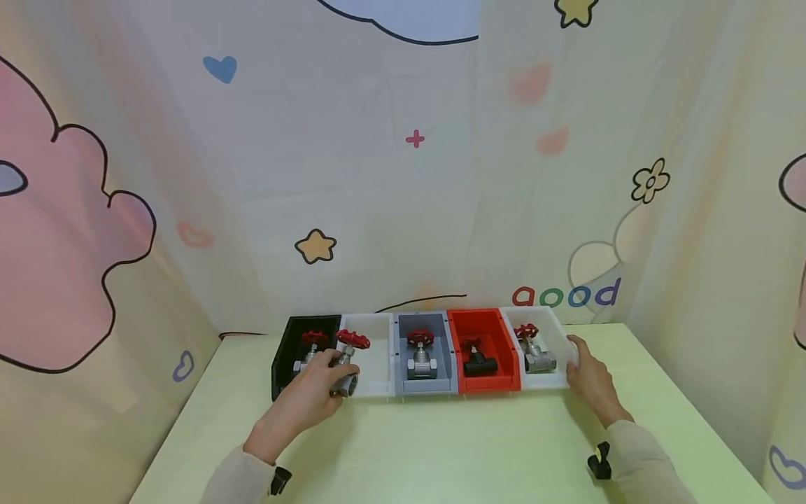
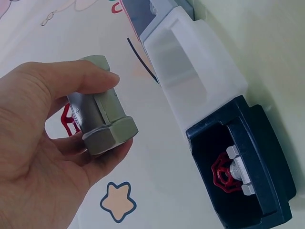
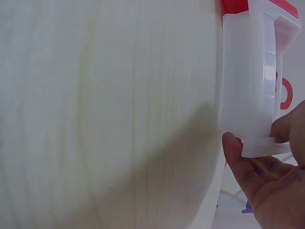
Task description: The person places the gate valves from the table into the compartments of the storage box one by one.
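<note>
My left hand holds a silver gate valve with a red handwheel, above the border of the black bin and the left white bin. In the left wrist view, thumb and fingers grip the valve's hexagonal metal body; its wheel is partly hidden behind the hand. Another silver valve with a red wheel lies in the black bin. At the row's far right, my right hand grips the end wall of the right white bin, which holds a silver valve with a red wheel.
Between the white bins, a grey bin holds a silver valve, and a red bin holds a black-bodied valve. The joined bins stand on a pale table, near a printed curtain at the back.
</note>
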The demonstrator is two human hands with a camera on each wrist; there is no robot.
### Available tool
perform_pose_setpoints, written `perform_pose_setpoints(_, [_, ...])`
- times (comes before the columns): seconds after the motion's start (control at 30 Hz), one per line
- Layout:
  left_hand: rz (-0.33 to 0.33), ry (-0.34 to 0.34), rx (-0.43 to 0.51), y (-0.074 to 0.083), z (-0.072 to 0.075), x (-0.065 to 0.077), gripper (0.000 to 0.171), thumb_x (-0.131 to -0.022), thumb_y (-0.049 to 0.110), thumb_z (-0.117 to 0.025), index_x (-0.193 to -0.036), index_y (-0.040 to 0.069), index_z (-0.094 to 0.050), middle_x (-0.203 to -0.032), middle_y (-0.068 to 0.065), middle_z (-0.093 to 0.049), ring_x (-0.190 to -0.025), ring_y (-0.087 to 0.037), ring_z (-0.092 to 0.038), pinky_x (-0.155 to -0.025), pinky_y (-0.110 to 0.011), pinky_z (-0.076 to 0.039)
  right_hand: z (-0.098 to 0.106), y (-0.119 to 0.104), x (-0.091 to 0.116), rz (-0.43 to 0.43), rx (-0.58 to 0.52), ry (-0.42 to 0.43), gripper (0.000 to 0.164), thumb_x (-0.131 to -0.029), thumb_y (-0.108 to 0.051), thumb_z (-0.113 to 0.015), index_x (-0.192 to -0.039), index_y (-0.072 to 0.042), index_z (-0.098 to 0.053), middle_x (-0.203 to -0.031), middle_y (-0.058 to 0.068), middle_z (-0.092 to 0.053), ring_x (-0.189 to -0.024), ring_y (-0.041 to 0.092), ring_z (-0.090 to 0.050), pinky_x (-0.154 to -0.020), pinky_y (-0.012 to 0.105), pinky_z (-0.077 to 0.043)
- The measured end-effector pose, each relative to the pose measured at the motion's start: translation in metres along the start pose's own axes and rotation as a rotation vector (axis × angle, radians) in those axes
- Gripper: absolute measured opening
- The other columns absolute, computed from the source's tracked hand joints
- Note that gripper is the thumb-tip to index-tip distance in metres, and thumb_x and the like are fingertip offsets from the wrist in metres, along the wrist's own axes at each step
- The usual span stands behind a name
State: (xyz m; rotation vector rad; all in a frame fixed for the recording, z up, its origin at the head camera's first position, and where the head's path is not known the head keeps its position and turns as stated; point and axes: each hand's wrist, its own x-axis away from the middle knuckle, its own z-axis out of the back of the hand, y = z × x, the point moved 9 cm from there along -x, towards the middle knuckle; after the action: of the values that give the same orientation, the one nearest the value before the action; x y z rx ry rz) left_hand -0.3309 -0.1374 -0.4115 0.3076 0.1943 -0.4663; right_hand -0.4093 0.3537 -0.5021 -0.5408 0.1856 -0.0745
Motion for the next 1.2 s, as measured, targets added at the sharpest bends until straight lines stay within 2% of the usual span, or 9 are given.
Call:
perform_pose_setpoints(0.17, [-0.006, 0.031, -0.009, 0.000, 0.000, -0.004, 0.046, -0.078, 0.001, -0.074, -0.120, 0.021, -0.070, -0.126, -0.014, -0.057, -0.111, -0.028, -0.056, -0.087, -0.044, -0.056, 0.000, -0.001, 0.002, -0.010, -0.005, -0.008, 0.058, -0.095, -0.006, -0.047, -0.149, -0.004, -0.024, -0.127, 0.042, -0.051, -0.099, 0.052, -0.061, -0.069, 0.052, -0.051])
perform_pose_setpoints(0.33, [-0.005, 0.046, -0.005, -0.001, 0.001, -0.012, 0.046, -0.078, 0.001, -0.074, -0.120, 0.021, -0.070, -0.126, -0.013, -0.057, -0.109, -0.027, -0.055, -0.085, -0.044, -0.057, 0.001, -0.001, 0.002, -0.029, -0.014, -0.025, 0.059, -0.096, -0.006, -0.046, -0.150, -0.004, -0.022, -0.130, 0.042, -0.049, -0.099, 0.050, -0.060, -0.070, 0.052, -0.051])
perform_pose_setpoints(0.67, [0.042, 0.029, 0.015, -0.009, -0.001, -0.023, 0.047, -0.080, 0.005, -0.075, -0.125, 0.019, -0.068, -0.126, -0.012, -0.056, -0.111, -0.027, -0.055, -0.090, -0.045, -0.055, -0.003, 0.003, 0.000, -0.030, -0.015, -0.042, 0.060, -0.096, -0.007, -0.046, -0.151, -0.003, -0.021, -0.133, 0.042, -0.047, -0.101, 0.050, -0.059, -0.073, 0.053, -0.051])
perform_pose_setpoints(0.87, [0.059, 0.028, 0.013, -0.013, -0.006, -0.037, 0.047, -0.082, 0.008, -0.075, -0.126, 0.021, -0.067, -0.128, -0.012, -0.054, -0.114, -0.026, -0.054, -0.094, -0.044, -0.054, 0.000, 0.003, -0.001, -0.023, -0.009, -0.028, 0.060, -0.096, -0.007, -0.046, -0.150, -0.004, -0.022, -0.130, 0.042, -0.049, -0.103, 0.054, -0.058, -0.073, 0.056, -0.051])
perform_pose_setpoints(1.2, [0.102, -0.002, 0.017, -0.018, -0.014, -0.046, 0.048, -0.083, 0.009, -0.075, -0.128, 0.023, -0.066, -0.131, -0.012, -0.054, -0.115, -0.026, -0.054, -0.094, -0.046, -0.054, -0.001, 0.002, 0.000, -0.012, -0.010, -0.020, 0.059, -0.095, -0.008, -0.046, -0.149, -0.004, -0.023, -0.127, 0.042, -0.051, -0.098, 0.051, -0.060, -0.069, 0.053, -0.050])
